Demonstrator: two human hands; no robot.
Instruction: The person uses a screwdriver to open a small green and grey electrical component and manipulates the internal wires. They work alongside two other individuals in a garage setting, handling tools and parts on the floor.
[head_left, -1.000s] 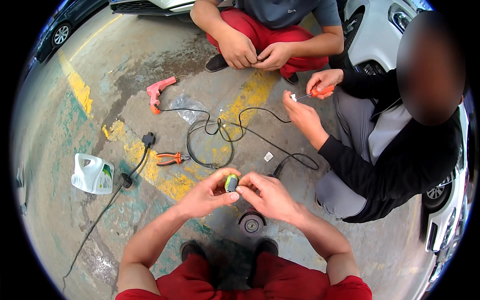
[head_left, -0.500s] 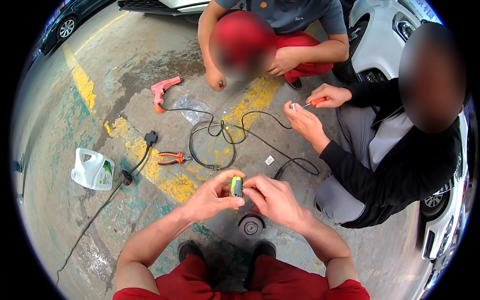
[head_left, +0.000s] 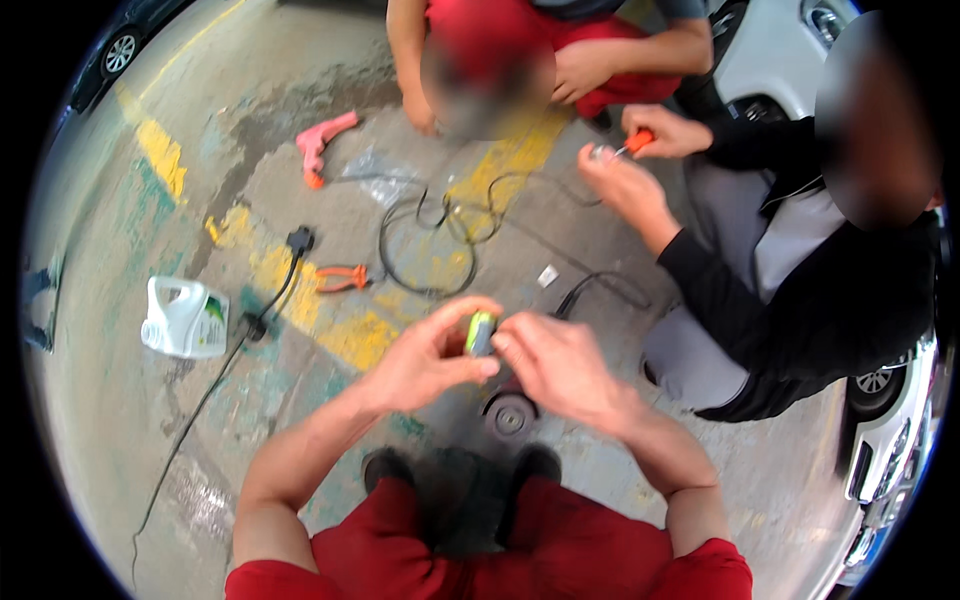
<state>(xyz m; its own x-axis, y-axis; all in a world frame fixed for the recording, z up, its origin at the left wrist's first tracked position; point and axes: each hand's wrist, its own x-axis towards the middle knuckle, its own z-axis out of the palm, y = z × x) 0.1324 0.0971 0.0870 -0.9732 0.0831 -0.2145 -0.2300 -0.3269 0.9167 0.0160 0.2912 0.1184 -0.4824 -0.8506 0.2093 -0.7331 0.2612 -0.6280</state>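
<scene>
In front of me my left hand [head_left: 432, 352] grips a small green-and-grey piece [head_left: 480, 334] between thumb and fingers; its exact kind does not show. Close against its right side is my right hand [head_left: 562, 365], fingers curled and pressed together. Whatever those fingertips pinch, if anything, is hidden. Below my right hand an angle grinder [head_left: 511, 416] lies on the floor, its disc facing up and its body partly covered by the hand.
Orange-handled pliers [head_left: 343, 278], a black plug [head_left: 300, 240], a white jug [head_left: 187, 318], a pink heat gun [head_left: 322, 148], a clear plastic bag [head_left: 377, 177] and looped black cable [head_left: 383, 245] lie around. Two people crouch opposite and right; one holds an orange-handled screwdriver [head_left: 637, 142].
The view has tilted and shifted slightly, so floor things appear higher. Both hands still hold close together at the green-and-grey piece, which has turned a little.
</scene>
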